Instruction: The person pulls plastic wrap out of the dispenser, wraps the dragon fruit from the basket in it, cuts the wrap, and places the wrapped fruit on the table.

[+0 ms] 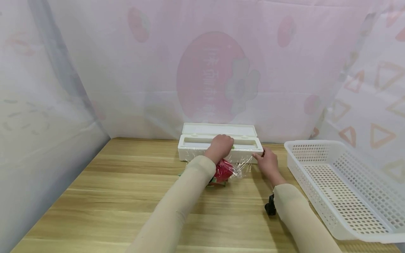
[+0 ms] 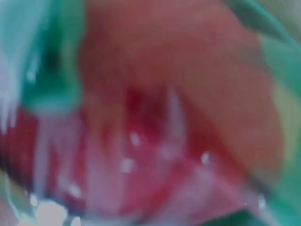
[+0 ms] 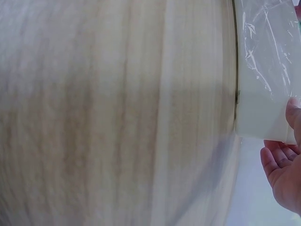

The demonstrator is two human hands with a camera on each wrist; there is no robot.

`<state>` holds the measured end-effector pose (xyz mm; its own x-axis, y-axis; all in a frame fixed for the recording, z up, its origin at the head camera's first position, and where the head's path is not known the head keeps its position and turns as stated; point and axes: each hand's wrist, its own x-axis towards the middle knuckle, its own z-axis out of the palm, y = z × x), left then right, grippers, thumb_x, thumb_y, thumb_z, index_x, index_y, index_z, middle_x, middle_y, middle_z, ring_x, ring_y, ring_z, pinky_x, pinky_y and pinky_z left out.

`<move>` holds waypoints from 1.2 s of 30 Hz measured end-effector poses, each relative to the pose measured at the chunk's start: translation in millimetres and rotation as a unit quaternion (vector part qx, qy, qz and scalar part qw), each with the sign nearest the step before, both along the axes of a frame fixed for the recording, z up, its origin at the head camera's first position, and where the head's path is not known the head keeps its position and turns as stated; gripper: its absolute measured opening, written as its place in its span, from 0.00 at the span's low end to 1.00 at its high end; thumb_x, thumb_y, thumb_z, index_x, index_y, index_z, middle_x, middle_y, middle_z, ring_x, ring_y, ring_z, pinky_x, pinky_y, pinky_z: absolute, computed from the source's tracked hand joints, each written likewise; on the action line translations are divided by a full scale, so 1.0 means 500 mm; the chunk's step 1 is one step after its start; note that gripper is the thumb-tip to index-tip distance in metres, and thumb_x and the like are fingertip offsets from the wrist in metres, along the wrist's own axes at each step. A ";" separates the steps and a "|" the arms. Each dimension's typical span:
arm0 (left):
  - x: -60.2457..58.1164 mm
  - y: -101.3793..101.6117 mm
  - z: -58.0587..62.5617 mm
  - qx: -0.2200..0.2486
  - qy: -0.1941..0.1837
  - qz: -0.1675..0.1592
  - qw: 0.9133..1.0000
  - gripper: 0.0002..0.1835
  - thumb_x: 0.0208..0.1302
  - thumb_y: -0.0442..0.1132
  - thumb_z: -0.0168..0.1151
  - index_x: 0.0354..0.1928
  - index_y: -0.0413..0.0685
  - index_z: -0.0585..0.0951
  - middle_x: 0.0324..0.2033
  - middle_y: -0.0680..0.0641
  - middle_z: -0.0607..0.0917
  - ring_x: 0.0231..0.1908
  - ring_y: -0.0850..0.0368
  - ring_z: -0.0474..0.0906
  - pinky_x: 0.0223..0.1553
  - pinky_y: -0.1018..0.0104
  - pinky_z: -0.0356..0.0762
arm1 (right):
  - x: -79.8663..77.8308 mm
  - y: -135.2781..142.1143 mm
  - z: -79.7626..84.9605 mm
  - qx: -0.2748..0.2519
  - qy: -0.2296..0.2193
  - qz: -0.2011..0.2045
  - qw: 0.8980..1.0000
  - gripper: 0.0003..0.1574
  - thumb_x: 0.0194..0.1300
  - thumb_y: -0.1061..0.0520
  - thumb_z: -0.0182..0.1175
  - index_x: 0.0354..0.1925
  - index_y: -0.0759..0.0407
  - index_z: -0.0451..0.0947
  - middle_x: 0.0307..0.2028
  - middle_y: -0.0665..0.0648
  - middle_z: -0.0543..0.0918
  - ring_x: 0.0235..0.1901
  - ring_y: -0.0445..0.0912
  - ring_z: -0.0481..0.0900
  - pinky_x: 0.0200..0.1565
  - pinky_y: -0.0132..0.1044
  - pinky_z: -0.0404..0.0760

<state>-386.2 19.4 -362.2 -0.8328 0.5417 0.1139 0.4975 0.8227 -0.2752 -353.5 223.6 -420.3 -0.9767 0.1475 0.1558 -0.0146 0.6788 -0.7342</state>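
A long white box [image 1: 221,154] stands at the back of the table, its lid [image 1: 219,130] raised behind it. My left hand [image 1: 219,147] is over the box's front edge with curled fingers, gripping a red artificial flower in clear plastic wrap [image 1: 224,170]. The bloom hangs below the wrist, in front of the box; the hand hides the part it holds. Close up, the left wrist view has blurred red petals [image 2: 155,160] and green leaves [image 2: 51,70]. At the box's right end, my right hand [image 1: 268,163] holds the corner, thumb [image 3: 293,110] in front and fingers round the end.
A white perforated plastic basket [image 1: 335,189] sits on the right side of the wooden table [image 1: 126,196]. Printed cloth [image 1: 152,77] hangs behind the table and at both sides. A small black device [image 1: 270,205] is at the right wrist.
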 end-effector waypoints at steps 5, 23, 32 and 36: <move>-0.006 -0.030 0.005 0.003 -0.019 -0.010 1.000 0.09 0.65 0.30 0.56 0.42 0.47 0.82 0.39 0.49 0.84 0.40 0.54 0.80 0.45 0.61 0.78 | -0.001 0.007 -0.001 0.009 0.006 0.000 1.000 0.33 0.71 0.50 0.58 0.62 0.72 0.66 0.47 0.68 0.78 0.45 0.57 0.74 0.45 0.49 0.75; -0.010 -0.112 0.000 0.091 -0.067 -0.034 0.993 0.06 0.69 0.33 0.54 0.35 0.48 0.79 0.30 0.51 0.79 0.32 0.56 0.74 0.39 0.63 0.75 | 0.002 -0.001 0.001 0.006 0.007 0.009 1.000 0.33 0.71 0.51 0.58 0.63 0.73 0.66 0.49 0.70 0.78 0.47 0.59 0.75 0.47 0.51 0.75; -0.007 -0.157 -0.004 0.106 -0.051 -0.050 0.992 0.06 0.71 0.37 0.54 0.36 0.48 0.80 0.32 0.51 0.81 0.35 0.55 0.77 0.43 0.61 0.76 | 0.005 -0.004 0.002 -0.003 0.008 0.012 1.000 0.32 0.71 0.52 0.58 0.63 0.72 0.66 0.48 0.70 0.78 0.46 0.58 0.76 0.46 0.50 0.76; -0.008 -0.181 -0.009 0.113 -0.041 -0.062 0.991 0.07 0.71 0.36 0.52 0.35 0.48 0.79 0.31 0.51 0.80 0.35 0.54 0.77 0.42 0.60 0.76 | 0.005 -0.003 0.003 0.001 0.014 0.011 1.000 0.32 0.71 0.52 0.59 0.62 0.73 0.66 0.48 0.70 0.78 0.46 0.58 0.75 0.46 0.50 0.75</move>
